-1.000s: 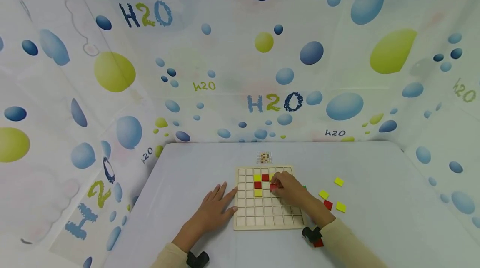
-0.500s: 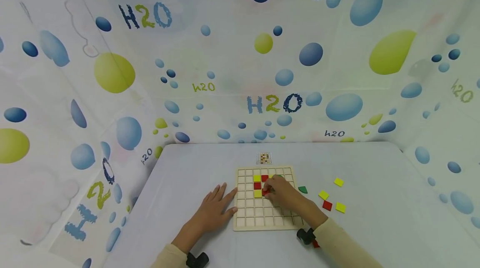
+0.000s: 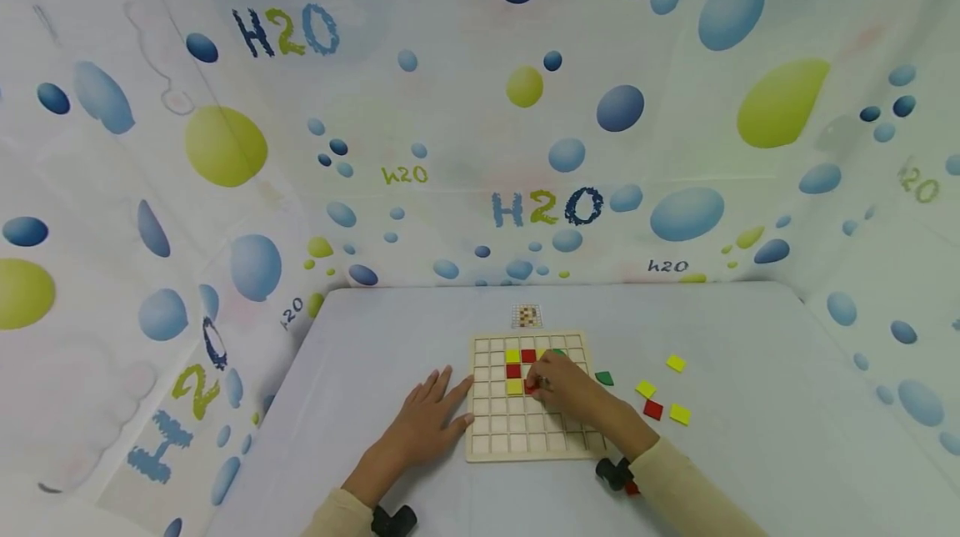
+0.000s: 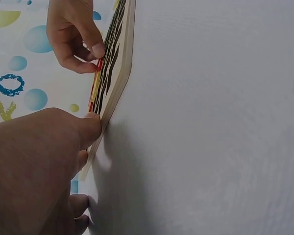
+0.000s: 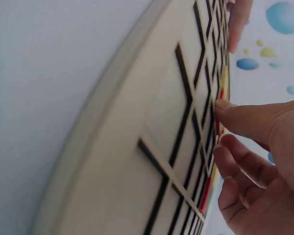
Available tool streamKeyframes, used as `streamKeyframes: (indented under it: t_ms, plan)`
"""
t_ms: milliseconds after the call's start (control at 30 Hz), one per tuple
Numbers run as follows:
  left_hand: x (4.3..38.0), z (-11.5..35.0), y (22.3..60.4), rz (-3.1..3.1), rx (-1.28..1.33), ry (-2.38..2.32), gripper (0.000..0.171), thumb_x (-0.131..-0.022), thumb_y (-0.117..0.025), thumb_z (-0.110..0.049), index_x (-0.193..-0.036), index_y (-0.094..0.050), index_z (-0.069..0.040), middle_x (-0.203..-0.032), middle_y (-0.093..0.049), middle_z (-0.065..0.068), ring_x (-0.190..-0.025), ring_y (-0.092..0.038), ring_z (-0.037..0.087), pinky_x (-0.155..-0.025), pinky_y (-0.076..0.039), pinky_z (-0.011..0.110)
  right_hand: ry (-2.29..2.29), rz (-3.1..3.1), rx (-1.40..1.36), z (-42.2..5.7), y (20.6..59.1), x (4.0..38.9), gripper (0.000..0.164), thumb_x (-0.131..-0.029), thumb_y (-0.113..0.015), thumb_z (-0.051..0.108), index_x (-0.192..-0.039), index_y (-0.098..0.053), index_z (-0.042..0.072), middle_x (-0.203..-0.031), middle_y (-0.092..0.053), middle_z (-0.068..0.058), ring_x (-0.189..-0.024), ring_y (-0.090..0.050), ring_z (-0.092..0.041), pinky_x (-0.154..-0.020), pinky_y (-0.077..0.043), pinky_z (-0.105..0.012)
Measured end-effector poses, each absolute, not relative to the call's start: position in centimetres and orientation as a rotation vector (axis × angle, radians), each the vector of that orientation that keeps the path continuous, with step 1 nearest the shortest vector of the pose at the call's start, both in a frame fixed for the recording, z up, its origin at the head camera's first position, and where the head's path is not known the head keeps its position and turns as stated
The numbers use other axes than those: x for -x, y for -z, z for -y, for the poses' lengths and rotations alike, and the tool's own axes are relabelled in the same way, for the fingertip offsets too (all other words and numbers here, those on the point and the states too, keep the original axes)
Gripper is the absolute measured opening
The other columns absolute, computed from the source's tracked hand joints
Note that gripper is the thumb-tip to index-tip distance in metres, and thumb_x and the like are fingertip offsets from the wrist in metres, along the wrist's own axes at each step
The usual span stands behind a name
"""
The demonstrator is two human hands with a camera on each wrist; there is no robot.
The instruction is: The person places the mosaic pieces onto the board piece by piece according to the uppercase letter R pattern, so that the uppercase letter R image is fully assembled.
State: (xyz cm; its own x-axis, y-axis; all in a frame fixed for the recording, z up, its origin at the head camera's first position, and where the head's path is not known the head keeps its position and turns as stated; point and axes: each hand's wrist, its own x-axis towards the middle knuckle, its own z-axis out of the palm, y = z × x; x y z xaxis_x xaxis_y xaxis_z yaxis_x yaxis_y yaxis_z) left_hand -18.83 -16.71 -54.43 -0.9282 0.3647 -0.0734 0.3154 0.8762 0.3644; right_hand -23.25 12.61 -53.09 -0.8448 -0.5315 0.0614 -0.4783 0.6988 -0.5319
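Observation:
A wooden grid board [image 3: 498,442] lies on the table, with yellow and red square tiles in some of its squares. My right hand [image 3: 573,391] is over the middle of the board and pinches a red tile [image 3: 529,387] between thumb and fingers, just right of a yellow tile [image 3: 514,387]. In the right wrist view the thumb touches this red tile [image 5: 217,121] at the board's surface. My left hand [image 3: 426,416] rests at the board's left edge with spread fingers. Its thumb [image 4: 91,128] touches the board's rim in the left wrist view.
Right of the board lie a green piece [image 3: 604,378], several yellow tiles [image 3: 679,414] and a red tile [image 3: 653,409]. Another red tile [image 3: 632,488] is partly hidden by the right wrist camera. A small printed grid card [image 3: 527,316] lies behind the board.
My right hand has moved left and slightly nearer with the red tile, down beside the yellow one. The green piece right of the board shows more fully. The left hand stays put.

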Motion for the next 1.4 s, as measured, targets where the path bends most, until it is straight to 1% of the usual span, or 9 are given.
streamKeyframes:
  t_ms: [167, 233, 333, 533, 667, 833, 933, 1233, 1400]
  plan:
    - [18.9, 16.7, 54.4, -2.898, -0.539, -0.55, 0.065, -0.107, -0.054, -0.053, -0.164, -0.041, -0.024, -0.173, -0.026, 0.02, -0.16, -0.021, 0.045, -0.125, -0.023, 0.067, 0.875, -2.833, 0.659, -14.0, 51.7, 22.5, 0.013, -0.095, -0.079, 0.011, -0.106, -0.073, 0.013, -0.106, -0.062, -0.002, -0.101, -0.059, -0.02, -0.093, -0.057, -0.045]
    - [19.0, 16.7, 54.4, -2.89, -0.54, -0.554, 0.065, -0.107, -0.054, -0.053, -0.164, -0.041, -0.024, -0.173, -0.026, 0.02, -0.16, -0.021, 0.045, -0.125, -0.023, 0.068, 0.882, -2.852, 0.544, -15.3, 51.5, 22.2, 0.014, -0.095, -0.079, 0.013, -0.106, -0.072, 0.013, -0.107, -0.062, -0.002, -0.102, -0.059, -0.021, -0.094, -0.057, -0.046]
    - [19.0, 16.6, 54.5, -2.883, -0.53, -0.537, 0.066, -0.107, -0.053, -0.053, -0.164, -0.04, -0.025, -0.173, -0.025, 0.019, -0.161, -0.02, 0.044, -0.125, -0.023, 0.067, 0.877, -2.9, 0.392, -17.8, 51.9, 21.8, 0.021, -0.095, -0.08, 0.018, -0.114, -0.071, 0.014, -0.113, -0.063, -0.003, -0.103, -0.059, -0.021, -0.094, -0.057, -0.045]
    - [18.9, 16.7, 54.6, -2.89, -0.523, -0.522, 0.067, -0.106, -0.054, -0.055, -0.164, -0.041, -0.026, -0.174, -0.026, 0.017, -0.161, -0.021, 0.042, -0.125, -0.024, 0.066, 0.825, -2.987, 0.106, -23.1, 52.2, 21.3, 0.044, -0.092, -0.083, 0.02, -0.127, -0.062, 0.002, -0.122, -0.061, -0.021, -0.107, -0.059, -0.034, -0.094, -0.057, -0.053]
    - [18.9, 16.8, 54.6, -2.893, -0.525, -0.51, 0.066, -0.106, -0.053, -0.056, -0.164, -0.04, -0.026, -0.174, -0.026, 0.017, -0.161, -0.021, 0.042, -0.125, -0.025, 0.066, 0.807, -2.885, -0.027, -25.6, 52.0, 21.1, 0.046, -0.09, -0.084, 0.021, -0.122, -0.06, -0.003, -0.115, -0.061, -0.023, -0.1, -0.058, -0.033, -0.088, -0.06, -0.051]
    - [18.9, 16.8, 54.5, -2.888, -0.524, -0.518, 0.067, -0.106, -0.053, -0.056, -0.165, -0.04, -0.027, -0.174, -0.026, 0.017, -0.161, -0.021, 0.042, -0.125, -0.024, 0.066, 0.861, -2.798, -0.006, -26.8, 52.1, 21.3, 0.03, -0.094, -0.079, 0.012, -0.116, -0.064, -0.002, -0.103, -0.064, -0.015, -0.09, -0.058, -0.025, -0.079, -0.06, -0.039]
    - [18.9, 16.8, 54.3, -2.886, -0.526, -0.53, 0.067, -0.107, -0.053, -0.056, -0.165, -0.039, -0.027, -0.174, -0.025, 0.017, -0.161, -0.021, 0.042, -0.125, -0.024, 0.066, 0.885, -2.827, 0.05, -26.7, 52.4, 21.6, 0.026, -0.096, -0.076, 0.009, -0.118, -0.065, -0.002, -0.101, -0.06, -0.013, -0.09, -0.055, -0.024, -0.08, -0.058, -0.036]
    - [19.0, 16.7, 54.5, -2.888, -0.532, -0.518, 0.066, -0.107, -0.052, -0.055, -0.165, -0.039, -0.027, -0.174, -0.025, 0.018, -0.161, -0.021, 0.042, -0.126, -0.023, 0.066, 0.909, -2.865, 0.087, -26.3, 53.3, 22.4, 0.028, -0.097, -0.074, 0.005, -0.123, -0.065, -0.003, -0.108, -0.059, -0.016, -0.095, -0.055, -0.025, -0.089, -0.061, -0.042]
    - [18.9, 16.7, 54.5, -2.893, -0.518, -0.52, 0.066, -0.107, -0.053, -0.055, -0.165, -0.04, -0.026, -0.174, -0.025, 0.017, -0.161, -0.02, 0.042, -0.126, -0.023, 0.065, 0.905, -2.888, 0.097, -25.9, 53.9, 23.0, 0.027, -0.099, -0.073, 0.008, -0.123, -0.064, -0.001, -0.107, -0.058, -0.015, -0.095, -0.055, -0.025, -0.089, -0.059, -0.043]
